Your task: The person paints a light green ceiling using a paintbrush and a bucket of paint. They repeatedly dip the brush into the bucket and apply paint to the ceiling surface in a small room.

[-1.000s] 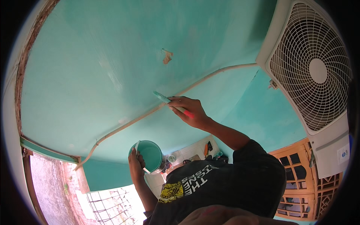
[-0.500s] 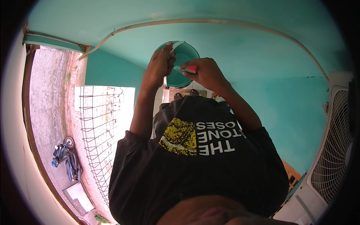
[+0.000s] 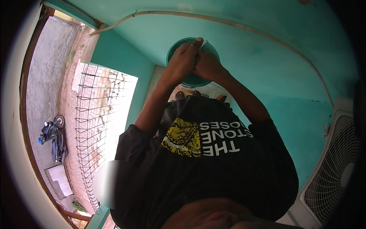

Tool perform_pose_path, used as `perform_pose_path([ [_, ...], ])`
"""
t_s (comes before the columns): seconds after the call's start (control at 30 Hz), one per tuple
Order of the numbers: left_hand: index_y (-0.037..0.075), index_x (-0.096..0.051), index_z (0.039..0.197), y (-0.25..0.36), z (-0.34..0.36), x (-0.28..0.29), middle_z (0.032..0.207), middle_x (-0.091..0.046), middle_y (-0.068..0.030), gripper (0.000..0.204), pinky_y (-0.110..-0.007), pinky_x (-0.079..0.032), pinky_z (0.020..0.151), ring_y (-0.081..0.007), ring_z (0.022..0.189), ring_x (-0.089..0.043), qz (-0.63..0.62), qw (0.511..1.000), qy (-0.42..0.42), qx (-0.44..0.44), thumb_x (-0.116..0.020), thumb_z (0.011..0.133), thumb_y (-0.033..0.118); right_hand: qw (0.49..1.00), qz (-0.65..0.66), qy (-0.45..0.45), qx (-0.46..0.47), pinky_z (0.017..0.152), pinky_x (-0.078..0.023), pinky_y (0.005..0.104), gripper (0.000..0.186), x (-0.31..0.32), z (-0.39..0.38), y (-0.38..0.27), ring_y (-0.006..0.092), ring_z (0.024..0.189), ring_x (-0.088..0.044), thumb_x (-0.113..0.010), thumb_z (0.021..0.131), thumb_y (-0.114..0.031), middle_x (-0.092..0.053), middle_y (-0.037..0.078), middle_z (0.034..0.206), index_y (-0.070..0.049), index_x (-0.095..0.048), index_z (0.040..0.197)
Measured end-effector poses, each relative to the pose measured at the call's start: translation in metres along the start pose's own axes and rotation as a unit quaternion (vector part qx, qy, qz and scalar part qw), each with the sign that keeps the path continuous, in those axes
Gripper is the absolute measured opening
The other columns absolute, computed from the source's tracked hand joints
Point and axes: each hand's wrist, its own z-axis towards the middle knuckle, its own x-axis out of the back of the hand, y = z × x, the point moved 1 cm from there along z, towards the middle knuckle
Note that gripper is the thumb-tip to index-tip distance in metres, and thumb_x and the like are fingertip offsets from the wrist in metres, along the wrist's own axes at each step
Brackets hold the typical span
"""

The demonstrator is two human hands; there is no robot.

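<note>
Both my hands are together over a round green bucket point(image 3: 194, 81), close to the turquoise wall. My left hand point(image 3: 183, 61) is closed, its thumb stretched along a pale, thin strip point(image 3: 205, 43) whose end shows past the thumb. Against its fingers presses my right hand point(image 3: 209, 66), also closed. The small red-and-white tool that it held a moment ago is hidden between the hands. What lies inside the bucket is mostly covered by my hands.
A pale pipe point(image 3: 190, 15) curves along the wall. At right stands a large white fan unit point(image 3: 331, 168) with a round grille. On the left, beyond a wire grating point(image 3: 93, 114), a motorbike point(image 3: 55, 139) is parked outside. My feet point(image 3: 187, 94) are just below the bucket.
My hands have come together over the bucket, the right one moving up against the left. The red-and-white tool has gone out of sight. The whole view has shifted somewhat.
</note>
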Motion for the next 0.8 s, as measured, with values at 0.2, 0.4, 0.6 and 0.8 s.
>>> perform_pose_path([
  [0.2, 0.010, -0.053, 0.083, 0.006, -0.010, 0.000, 0.065, -0.040, 0.0045, 0.041, -0.023, -0.025, 0.048, -0.0062, 0.054, -0.033, 0.043, 0.999, -0.007, -0.026, -0.050, 0.095, 0.049, 0.995, -0.014, -0.075, -0.063, 0.070, -0.055, 0.0417, 0.018, 0.043, -0.002, -0.009, 0.0299, 0.075, -0.068, -0.068, 0.079, -0.030, -0.068, 0.011, 0.075, -0.012, -0.071, 0.083],
  [0.4, 0.010, -0.053, 0.083, -0.001, -0.007, 0.002, 0.063, -0.037, 0.0053, 0.041, -0.023, -0.023, 0.048, -0.0058, 0.052, -0.030, 0.013, 0.999, 0.030, -0.009, -0.049, 0.096, 0.049, 0.974, 0.177, 0.076, -0.117, 0.069, -0.054, 0.0369, 0.016, 0.082, -0.039, -0.007, 0.0266, 0.073, -0.068, -0.073, 0.078, -0.022, -0.070, 0.010, 0.080, -0.015, -0.074, 0.093],
  [0.6, 0.009, -0.052, 0.082, -0.009, -0.005, -0.006, 0.063, -0.036, 0.0053, 0.040, -0.024, -0.023, 0.048, -0.0058, 0.053, -0.029, 0.013, 1.000, 0.016, 0.022, -0.049, 0.096, 0.047, 0.923, 0.294, 0.192, -0.158, 0.065, -0.054, 0.0287, 0.015, 0.047, -0.062, -0.010, 0.0192, 0.073, -0.069, -0.073, 0.081, -0.013, -0.071, 0.009, 0.087, -0.007, -0.071, 0.095],
  [0.8, 0.010, -0.045, 0.070, -0.024, -0.004, -0.009, 0.058, -0.034, 0.0048, 0.047, -0.025, -0.024, 0.045, -0.0059, 0.050, -0.029, -0.002, 1.000, 0.026, 0.010, -0.040, 0.102, 0.045, 0.919, 0.268, 0.214, -0.194, 0.061, -0.053, 0.0293, 0.015, 0.033, -0.071, -0.018, 0.0181, 0.069, -0.069, -0.072, 0.083, -0.013, -0.071, 0.008, 0.086, -0.005, -0.070, 0.096],
])
